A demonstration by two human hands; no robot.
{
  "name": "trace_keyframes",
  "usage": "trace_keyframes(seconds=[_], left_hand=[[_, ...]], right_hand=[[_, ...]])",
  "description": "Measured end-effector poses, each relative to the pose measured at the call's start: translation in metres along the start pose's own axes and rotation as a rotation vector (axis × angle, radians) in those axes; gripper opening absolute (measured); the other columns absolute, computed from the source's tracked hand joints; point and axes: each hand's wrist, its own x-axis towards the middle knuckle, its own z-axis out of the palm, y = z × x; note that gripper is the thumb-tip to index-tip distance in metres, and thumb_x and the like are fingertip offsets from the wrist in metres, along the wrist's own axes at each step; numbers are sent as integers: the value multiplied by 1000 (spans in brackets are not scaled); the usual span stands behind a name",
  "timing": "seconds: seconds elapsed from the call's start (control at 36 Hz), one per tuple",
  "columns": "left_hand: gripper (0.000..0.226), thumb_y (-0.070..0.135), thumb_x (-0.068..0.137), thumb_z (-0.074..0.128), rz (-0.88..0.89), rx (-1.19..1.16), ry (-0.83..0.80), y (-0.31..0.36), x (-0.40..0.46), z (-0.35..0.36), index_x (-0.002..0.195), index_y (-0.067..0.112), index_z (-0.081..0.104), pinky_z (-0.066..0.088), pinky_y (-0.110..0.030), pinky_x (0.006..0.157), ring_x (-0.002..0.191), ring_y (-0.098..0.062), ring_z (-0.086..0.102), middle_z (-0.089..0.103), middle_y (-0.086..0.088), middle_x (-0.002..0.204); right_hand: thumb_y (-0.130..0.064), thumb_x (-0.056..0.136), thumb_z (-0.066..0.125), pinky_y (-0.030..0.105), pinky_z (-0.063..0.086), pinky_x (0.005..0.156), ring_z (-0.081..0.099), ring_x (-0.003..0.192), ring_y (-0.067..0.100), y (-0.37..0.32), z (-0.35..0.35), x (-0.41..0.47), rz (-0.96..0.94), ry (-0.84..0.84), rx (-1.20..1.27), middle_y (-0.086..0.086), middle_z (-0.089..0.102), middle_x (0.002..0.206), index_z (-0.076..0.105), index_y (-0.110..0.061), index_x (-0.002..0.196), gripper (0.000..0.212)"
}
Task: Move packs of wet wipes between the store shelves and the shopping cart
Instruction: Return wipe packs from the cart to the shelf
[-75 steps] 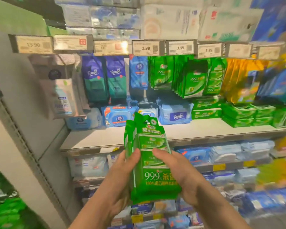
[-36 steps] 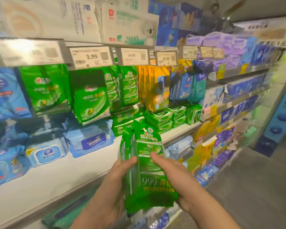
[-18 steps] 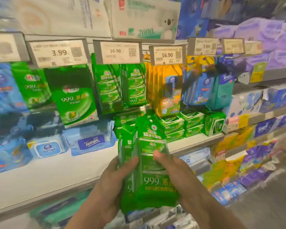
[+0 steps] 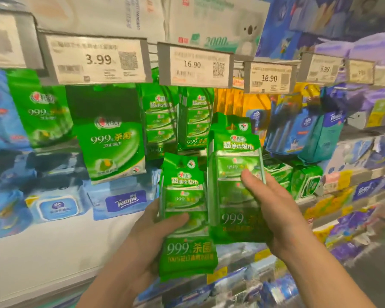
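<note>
left hand (image 4: 142,245) grips lower green plastic multipack of wet wipes (image 4: 187,218) | right hand (image 4: 273,210) grips taller green plastic multipack (image 4: 236,174), raised toward hanging green packs (image 4: 178,116) | both before white store shelf (image 4: 42,252)

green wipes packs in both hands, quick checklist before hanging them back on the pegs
1. Left hand grips its green pack: ok.
2. Right hand holds the second green pack: ok, thumb across the front.
3. Packs separated, one per hand: ok, edges just overlap.
4. Matching hanging packs found under the 16.90 tag: ok.
5. Free space on that peg: cannot tell, peg is hidden.
6. Hang holes at pack tops intact: cannot tell, too blurred.
</note>
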Motion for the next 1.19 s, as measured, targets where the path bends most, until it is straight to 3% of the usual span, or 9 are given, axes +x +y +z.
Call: trace_keyframes(seconds=[0.06,0.14,0.28,0.47,0.64,0.78,0.86,1.06,1.19], left_hand=[[57,37,71,86,-20,-1,-7,2,4,2,123,33,64,47,-59,102,115,-36,66,70,-10,124],[58,37,71,86,4,-11,-20,5,10,5,124,35,63,45,-59,104,116,-36,65,69,-9,127],[60,1,69,80,1,-89,-77,5,22,10,124,18,62,53,-64,89,104,-48,68,70,-23,117],[50,-3,77,71,15,-146,-76,12,25,32,122,18,65,56,-62,81,104,-50,67,69,-27,118],[63,2,68,75,90,-215,-26,9,33,41,129,10,59,37,-80,93,115,-63,53,59,-37,126],[59,1,68,70,127,-197,50,8,34,45,125,15,62,49,-72,86,104,-57,63,64,-34,119],[61,3,70,70,125,-181,57,6,31,44,128,16,60,54,-63,81,104,-54,65,65,-32,120],[61,6,71,70,148,-154,61,5,26,44,131,12,58,58,-55,76,104,-52,66,66,-30,120],[58,5,72,69,153,-141,73,4,26,48,129,13,60,56,-62,82,105,-52,65,67,-29,120]], right_hand=[[-49,74,82,52,40,114,65,103,8,0,-3,4,-53,13,-26,-28,75,87,73,-59,78,14],[-58,61,77,66,39,110,68,115,27,4,-12,12,-167,-52,22,-5,77,111,72,-45,111,52],[-41,69,75,74,49,91,69,95,36,-2,-20,25,-294,-91,73,7,76,102,74,-33,106,38],[-37,76,79,47,60,68,71,76,22,-9,-35,50,-305,-139,115,-3,74,80,76,-40,90,14],[-38,80,68,49,55,81,66,84,26,-5,-40,72,-284,-138,100,-4,69,79,74,-28,91,16],[-32,86,77,14,50,78,68,95,2,13,-45,79,-276,-139,-10,-11,77,93,76,-25,100,16],[-16,89,72,5,48,65,70,79,-3,20,-46,78,-279,-176,-8,-18,75,79,73,-29,94,14],[-29,70,75,13,51,55,66,59,-2,8,-50,70,-473,-179,5,-14,66,62,71,-37,74,10],[-36,83,68,41,60,85,74,97,18,0,-49,81,-436,-239,32,-2,78,100,76,-30,103,22]])
